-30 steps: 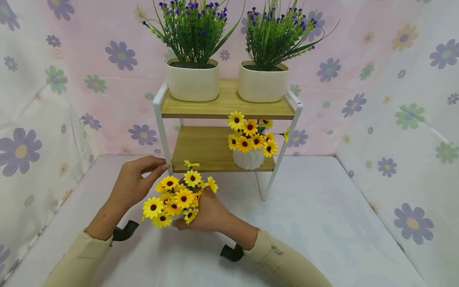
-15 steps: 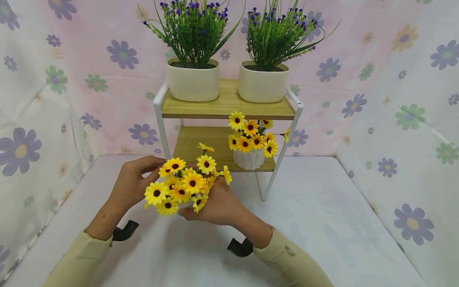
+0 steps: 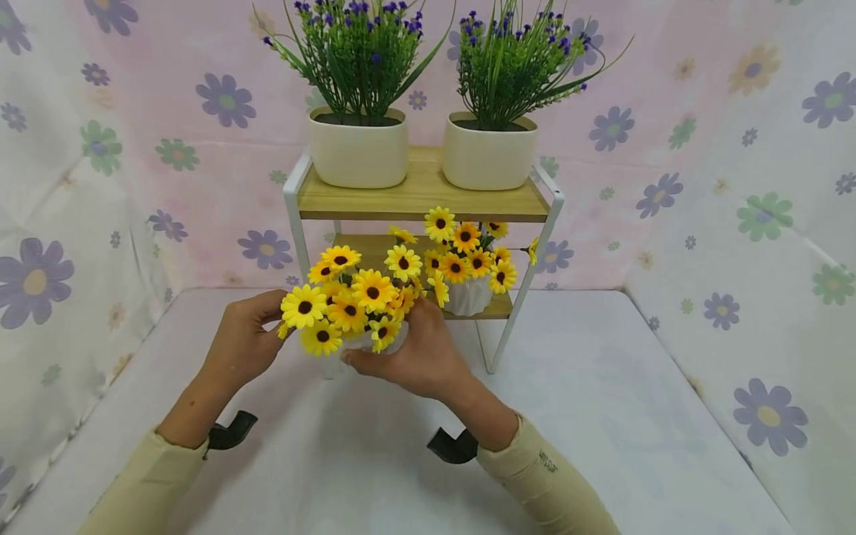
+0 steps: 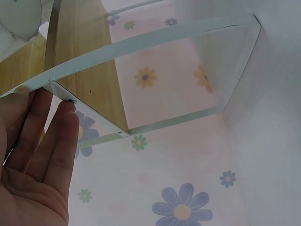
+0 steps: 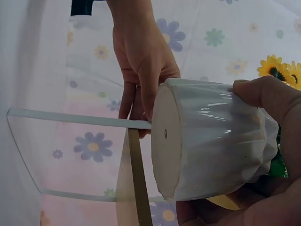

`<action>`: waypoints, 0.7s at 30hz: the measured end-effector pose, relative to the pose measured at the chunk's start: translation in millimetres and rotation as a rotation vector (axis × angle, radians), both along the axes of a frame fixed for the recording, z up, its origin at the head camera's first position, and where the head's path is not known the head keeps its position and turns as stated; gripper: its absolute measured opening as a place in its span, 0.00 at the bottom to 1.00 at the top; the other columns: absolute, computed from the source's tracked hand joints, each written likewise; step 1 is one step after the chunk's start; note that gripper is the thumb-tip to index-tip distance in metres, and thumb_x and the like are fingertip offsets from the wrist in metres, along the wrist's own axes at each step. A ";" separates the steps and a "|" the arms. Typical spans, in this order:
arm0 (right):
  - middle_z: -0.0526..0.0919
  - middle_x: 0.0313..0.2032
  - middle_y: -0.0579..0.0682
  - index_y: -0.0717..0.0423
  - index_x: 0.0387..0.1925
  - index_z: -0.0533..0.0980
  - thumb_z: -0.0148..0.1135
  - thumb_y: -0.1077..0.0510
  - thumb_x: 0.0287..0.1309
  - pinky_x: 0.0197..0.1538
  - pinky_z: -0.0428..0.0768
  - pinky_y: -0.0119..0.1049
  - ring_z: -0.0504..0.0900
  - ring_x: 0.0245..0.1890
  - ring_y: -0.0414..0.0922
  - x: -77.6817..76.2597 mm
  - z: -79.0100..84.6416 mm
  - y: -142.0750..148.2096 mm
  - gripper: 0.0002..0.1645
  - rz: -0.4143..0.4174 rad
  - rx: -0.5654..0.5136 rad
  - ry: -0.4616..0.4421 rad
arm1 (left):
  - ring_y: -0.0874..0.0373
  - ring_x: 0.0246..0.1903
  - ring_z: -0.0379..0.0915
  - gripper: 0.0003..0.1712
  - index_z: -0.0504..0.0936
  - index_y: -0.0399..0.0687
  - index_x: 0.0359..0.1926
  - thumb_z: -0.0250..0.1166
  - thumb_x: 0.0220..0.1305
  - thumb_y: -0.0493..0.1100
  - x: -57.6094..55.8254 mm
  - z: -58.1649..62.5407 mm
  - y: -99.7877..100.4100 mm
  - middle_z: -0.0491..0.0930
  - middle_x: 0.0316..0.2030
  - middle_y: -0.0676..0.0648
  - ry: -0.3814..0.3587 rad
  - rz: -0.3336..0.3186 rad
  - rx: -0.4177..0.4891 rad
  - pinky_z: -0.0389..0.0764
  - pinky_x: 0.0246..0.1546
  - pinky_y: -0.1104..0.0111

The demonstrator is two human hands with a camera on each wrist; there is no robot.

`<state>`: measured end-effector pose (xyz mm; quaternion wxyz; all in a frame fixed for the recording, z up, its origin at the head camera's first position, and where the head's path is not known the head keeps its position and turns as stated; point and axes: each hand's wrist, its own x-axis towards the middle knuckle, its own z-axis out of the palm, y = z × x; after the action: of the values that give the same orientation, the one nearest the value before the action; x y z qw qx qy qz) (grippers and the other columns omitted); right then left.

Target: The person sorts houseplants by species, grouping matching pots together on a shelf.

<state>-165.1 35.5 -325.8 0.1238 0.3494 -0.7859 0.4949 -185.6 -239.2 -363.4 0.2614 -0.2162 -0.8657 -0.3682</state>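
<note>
My right hand [image 3: 428,353] grips a white fluted flowerpot [image 5: 211,139] with yellow artificial sunflowers [image 3: 361,297]. The pot is off the table, in front of the left half of the rack's lower shelf; its flat base shows in the right wrist view. My left hand [image 3: 244,338] pinches the white metal leg [image 4: 141,42] of a two-tier wooden rack [image 3: 421,202] near the lower shelf. In the head view the sunflowers partly hide the left fingertips and that leg. A second white pot [image 3: 469,297] of yellow sunflowers stands on the lower shelf's right side.
Two cream oval planters [image 3: 357,156] with purple-flowered green plants stand on the upper shelf. The rack stands on a white-covered table [image 3: 602,416]. Flower-printed cloth [image 3: 702,148] closes off the back and both sides.
My right hand has raised the potted sunflowers and carried them forward, slightly right, toward the lower shelf. The left hand stays at the rack's left leg.
</note>
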 end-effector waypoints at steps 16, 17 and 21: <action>0.75 0.66 0.43 0.48 0.72 0.67 0.84 0.58 0.52 0.69 0.77 0.43 0.74 0.66 0.38 -21.6 0.3 -10.7 0.49 -0.038 -0.141 -0.017 | 0.58 0.47 0.87 0.10 0.91 0.44 0.50 0.72 0.69 0.32 -3.2 -1.1 -1.2 0.92 0.44 0.48 0.009 -0.023 0.007 0.74 0.50 0.88; 0.75 0.66 0.43 0.48 0.72 0.66 0.84 0.58 0.52 0.70 0.76 0.43 0.73 0.67 0.38 -22.8 -0.4 -11.9 0.50 -0.045 -0.146 -0.014 | 0.62 0.47 0.87 0.10 0.92 0.45 0.49 0.72 0.69 0.33 -3.4 -1.0 -1.3 0.92 0.43 0.49 0.014 -0.023 0.005 0.74 0.49 0.88; 0.75 0.65 0.44 0.49 0.72 0.66 0.85 0.56 0.52 0.73 0.71 0.42 0.71 0.68 0.38 -27.0 -4.2 -15.8 0.51 -0.100 -0.140 -0.003 | 0.72 0.46 0.83 0.10 0.92 0.47 0.49 0.72 0.69 0.33 -3.8 -1.6 -2.0 0.92 0.42 0.50 0.028 -0.033 0.016 0.75 0.49 0.87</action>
<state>-192.1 19.6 -330.0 0.1710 0.2993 -0.7662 0.5423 -189.4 -241.3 -365.1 0.2691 -0.2334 -0.8553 -0.3762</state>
